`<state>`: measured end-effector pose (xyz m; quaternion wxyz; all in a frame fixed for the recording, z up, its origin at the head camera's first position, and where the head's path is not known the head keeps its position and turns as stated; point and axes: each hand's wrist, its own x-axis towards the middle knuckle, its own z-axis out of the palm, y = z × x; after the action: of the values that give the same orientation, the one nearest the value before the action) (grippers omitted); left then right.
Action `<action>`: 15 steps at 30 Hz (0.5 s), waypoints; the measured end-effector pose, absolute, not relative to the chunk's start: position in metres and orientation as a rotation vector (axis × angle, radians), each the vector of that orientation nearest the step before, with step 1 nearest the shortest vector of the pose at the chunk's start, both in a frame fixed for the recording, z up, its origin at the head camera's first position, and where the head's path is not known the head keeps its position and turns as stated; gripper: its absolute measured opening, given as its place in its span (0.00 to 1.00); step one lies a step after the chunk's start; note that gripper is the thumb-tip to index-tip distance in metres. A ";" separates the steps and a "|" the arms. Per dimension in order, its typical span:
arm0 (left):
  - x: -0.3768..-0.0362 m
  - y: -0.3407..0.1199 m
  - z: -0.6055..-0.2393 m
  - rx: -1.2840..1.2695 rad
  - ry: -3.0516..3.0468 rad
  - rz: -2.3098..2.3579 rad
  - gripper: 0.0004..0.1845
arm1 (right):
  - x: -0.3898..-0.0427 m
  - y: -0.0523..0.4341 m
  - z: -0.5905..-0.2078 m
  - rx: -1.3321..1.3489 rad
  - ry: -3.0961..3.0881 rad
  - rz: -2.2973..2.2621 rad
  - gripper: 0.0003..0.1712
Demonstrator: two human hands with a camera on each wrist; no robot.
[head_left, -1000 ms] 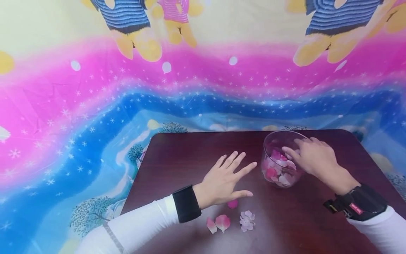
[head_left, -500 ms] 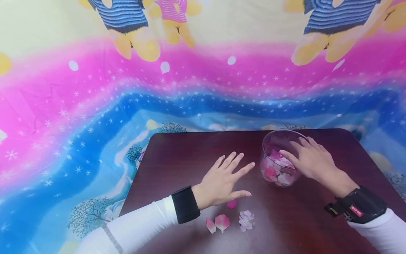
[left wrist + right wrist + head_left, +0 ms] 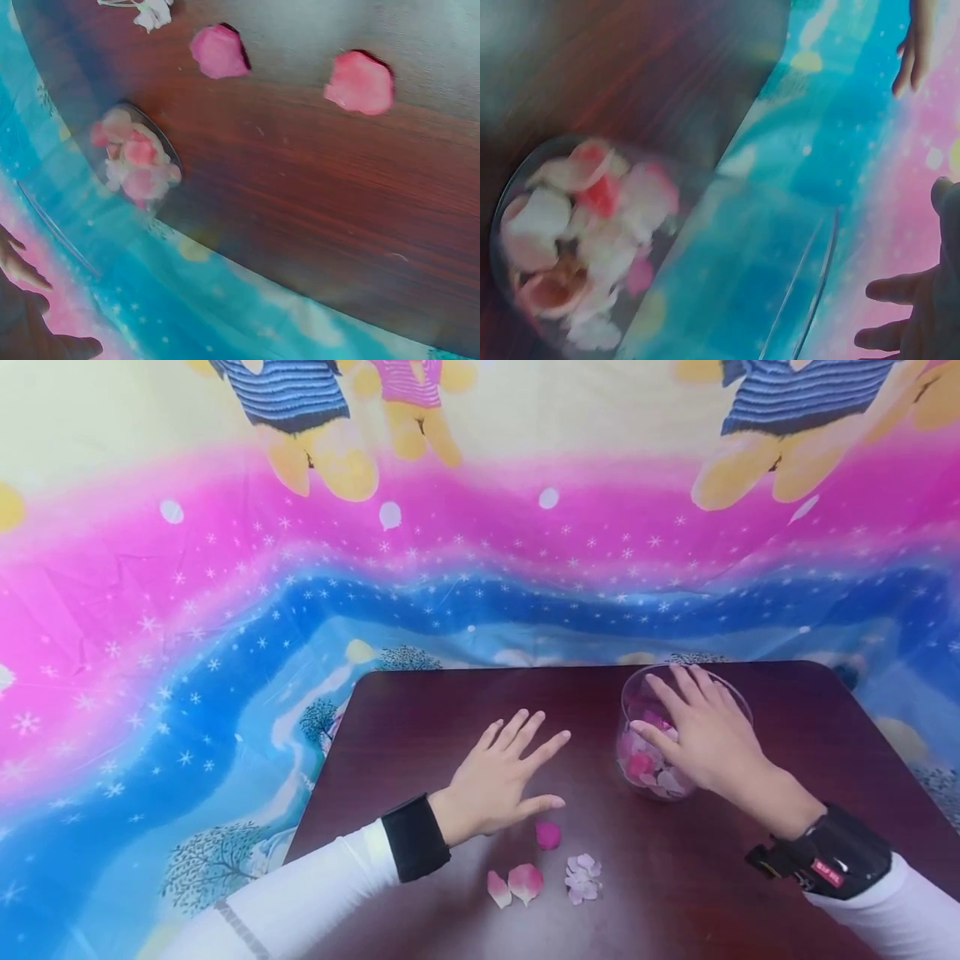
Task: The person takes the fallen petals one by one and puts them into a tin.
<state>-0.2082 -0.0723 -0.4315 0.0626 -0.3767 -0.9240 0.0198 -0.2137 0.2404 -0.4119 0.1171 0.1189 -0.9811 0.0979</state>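
Observation:
A clear glass bowl (image 3: 627, 714) partly filled with pink, red and white petals (image 3: 642, 766) stands at the right of the table. Over its mouth my right hand (image 3: 708, 735) spreads its fingers, holding nothing. The right wrist view shows the petals (image 3: 592, 240) through the glass, with my fingertips beyond the rim. My left hand (image 3: 491, 777) hovers over the table left of the bowl, fingers spread and straight. Close below it lies a magenta petal (image 3: 548, 835). Nearer me are a pink petal (image 3: 526, 883), a smaller pink-white petal (image 3: 498, 890) and a pale lilac flower cluster (image 3: 582, 879).
The dark reddish-brown table (image 3: 420, 718) has rounded back corners. A printed cloth (image 3: 450, 560) in pink, blue and cream hangs right behind its far edge. Both wrists wear black bands (image 3: 416, 837) over white sleeves.
My right hand has shifted left from the bowl's right side to over its mouth, fingers spreading. My left hand has drawn slightly left, uncovering more of the magenta petal. The petals on the table stayed put.

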 end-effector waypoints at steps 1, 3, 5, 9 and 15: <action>-0.209 -0.076 -0.432 -1.120 -2.798 0.062 0.45 | -0.213 0.236 -0.412 0.369 -2.858 0.291 0.46; -0.212 -0.083 -0.432 -1.089 -2.809 0.063 0.45 | -0.210 0.226 -0.412 0.417 -2.831 0.305 0.45; -0.214 -0.090 -0.432 -1.063 -2.823 0.055 0.45 | -0.207 0.216 -0.414 0.459 -2.812 0.322 0.45; -0.216 -0.103 -0.432 -1.020 -2.848 0.028 0.45 | -0.203 0.196 -0.423 0.522 -2.803 0.332 0.46; -0.216 -0.123 -0.433 -0.930 -2.877 0.016 0.45 | -0.197 0.172 -0.439 0.598 -2.823 0.367 0.47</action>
<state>-0.2161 -0.1234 -0.4332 0.0591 -0.3071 -0.9498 0.0051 -0.1972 0.1717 -0.4386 0.1159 0.2042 -0.9639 0.1253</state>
